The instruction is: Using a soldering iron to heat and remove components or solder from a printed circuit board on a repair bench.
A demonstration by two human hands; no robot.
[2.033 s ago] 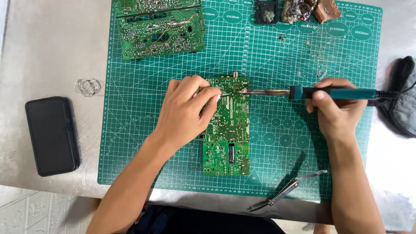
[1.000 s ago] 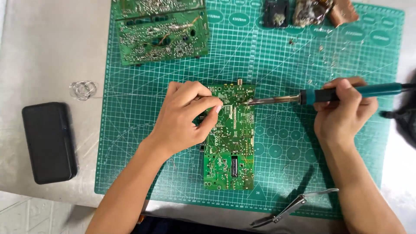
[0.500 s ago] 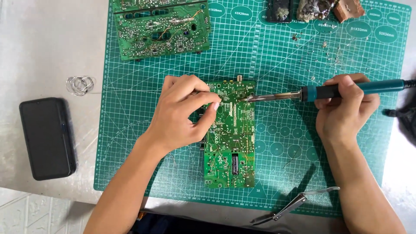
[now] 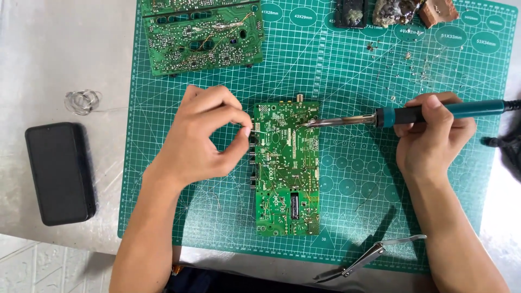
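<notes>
Grey worktop (image 4: 65,43) carries a green cutting mat (image 4: 217,184), seen from the head camera, with a green circuit board (image 4: 286,168) lying lengthwise toward the person. Right hand (image 4: 431,144), grip closed around a soldering iron (image 4: 423,113), holds it horizontal, tip pointing left onto the board's upper part. Left hand (image 4: 198,138) pinches thin solder wire (image 4: 254,129), barely visible, at the board's left edge.

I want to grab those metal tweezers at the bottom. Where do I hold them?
Pinch the tweezers around the middle of the two arms, coming from above. They lie flat on the cutting mat's edge, pointed tips toward the lower left, so avoid that end.
</notes>
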